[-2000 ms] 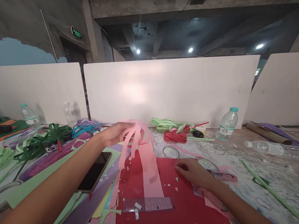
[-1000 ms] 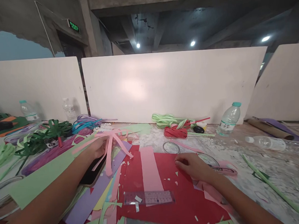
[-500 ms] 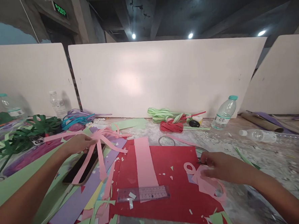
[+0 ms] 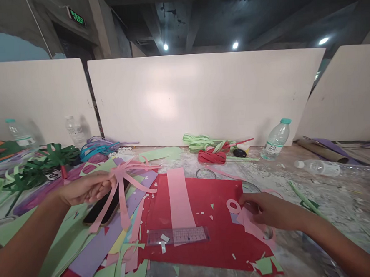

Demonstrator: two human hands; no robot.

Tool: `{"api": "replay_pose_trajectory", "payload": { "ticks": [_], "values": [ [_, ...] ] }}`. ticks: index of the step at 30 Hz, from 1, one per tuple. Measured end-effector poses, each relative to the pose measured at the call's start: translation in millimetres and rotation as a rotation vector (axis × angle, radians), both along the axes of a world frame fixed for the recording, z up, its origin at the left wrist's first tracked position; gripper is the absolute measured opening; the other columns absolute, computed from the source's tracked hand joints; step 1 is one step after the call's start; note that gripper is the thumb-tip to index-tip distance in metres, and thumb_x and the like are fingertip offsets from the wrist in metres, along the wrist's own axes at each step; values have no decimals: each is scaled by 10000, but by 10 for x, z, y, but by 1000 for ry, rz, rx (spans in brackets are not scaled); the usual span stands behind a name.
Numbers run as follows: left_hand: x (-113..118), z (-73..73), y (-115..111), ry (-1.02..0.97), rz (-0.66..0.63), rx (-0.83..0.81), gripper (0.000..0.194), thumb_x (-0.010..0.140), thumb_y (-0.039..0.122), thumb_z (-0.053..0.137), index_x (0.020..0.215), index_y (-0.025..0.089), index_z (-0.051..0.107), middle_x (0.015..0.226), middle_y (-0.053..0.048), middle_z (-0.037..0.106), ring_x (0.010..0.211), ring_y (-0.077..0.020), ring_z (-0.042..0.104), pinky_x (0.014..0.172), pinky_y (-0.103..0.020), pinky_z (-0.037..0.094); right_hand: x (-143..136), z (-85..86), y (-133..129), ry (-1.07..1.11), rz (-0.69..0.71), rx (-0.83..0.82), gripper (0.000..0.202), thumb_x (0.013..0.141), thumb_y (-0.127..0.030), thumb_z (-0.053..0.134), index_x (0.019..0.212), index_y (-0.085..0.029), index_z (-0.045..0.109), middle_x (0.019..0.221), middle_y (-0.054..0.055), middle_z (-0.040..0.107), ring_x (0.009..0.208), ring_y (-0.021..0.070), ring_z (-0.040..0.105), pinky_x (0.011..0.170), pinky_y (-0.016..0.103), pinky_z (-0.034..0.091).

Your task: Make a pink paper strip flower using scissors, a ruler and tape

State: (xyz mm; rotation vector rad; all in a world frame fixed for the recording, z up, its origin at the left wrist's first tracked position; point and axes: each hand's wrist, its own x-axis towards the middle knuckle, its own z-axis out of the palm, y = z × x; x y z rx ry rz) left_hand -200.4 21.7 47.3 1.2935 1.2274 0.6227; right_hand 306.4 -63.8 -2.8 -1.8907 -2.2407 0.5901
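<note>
My left hand [image 4: 89, 188] is closed at the hub of a bunch of pink paper strips [image 4: 120, 171], which fan out above a dark phone [image 4: 106, 206]. The thumb and curled fingers partly hide the grip. My right hand [image 4: 269, 208] reaches down over pink paper scraps [image 4: 251, 226], its index finger and thumb apart, with nothing clearly held. The index fingertip is close beside a pink paper ring [image 4: 233, 206]. Between my hands, a pink paper strip [image 4: 178, 197] lies on red paper [image 4: 216, 245] with a clear ruler [image 4: 178, 236] across its near end.
Coloured sheets and offcuts [image 4: 88, 253] pile up on the left. Green paper flowers [image 4: 59, 154] lie farther left. Green and red ribbon bundles [image 4: 211, 156] sit by the white board [image 4: 201, 95]. One bottle [image 4: 275, 139] stands at right; another bottle [image 4: 320, 168] lies on its side.
My left hand has turned and drawn slightly back and left, its curled fingers now showing. My right hand has shifted a little left, its index finger nearer the pink ring.
</note>
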Motion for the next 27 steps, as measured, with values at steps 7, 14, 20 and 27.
{"api": "replay_pose_trajectory", "payload": {
  "ticks": [7, 14, 20, 27],
  "values": [
    [246, -81, -86, -524, 54, -9, 217, 723, 322, 639, 583, 180, 553, 443, 33, 367, 358, -49, 226, 325, -172, 134, 94, 32, 121, 158, 163, -199, 265, 580, -51, 489, 773, -228, 528, 668, -25, 486, 604, 142, 425, 534, 259, 276],
    [522, -5, -56, -493, -10, -5, 160, 785, 317, 613, 726, 172, 585, 560, 26, 415, 454, -73, 343, 388, -184, 245, -2, 88, 205, 145, 198, -222, 180, 551, -29, 449, 608, -195, 491, 564, -30, 469, 527, 121, 409, 490, 252, 226],
    [958, 60, -108, -239, -118, 146, 219, 777, 394, 619, 757, 176, 612, 617, -2, 524, 500, -101, 438, 442, -197, 328, 35, 206, 289, 101, 157, -100, 99, 643, -113, 507, 616, -200, 544, 616, -2, 533, 556, 144, 474, 517, 256, 305],
    [1987, -138, -145, 44, -269, 542, 355, 749, 409, 637, 1052, 225, 667, 1088, -95, 640, 902, -217, 594, 715, -272, 445, -423, 427, 417, 104, 130, 241, 74, 737, -188, 482, 680, -208, 525, 702, 8, 584, 637, 169, 518, 584, 258, 372]
  ]
}}
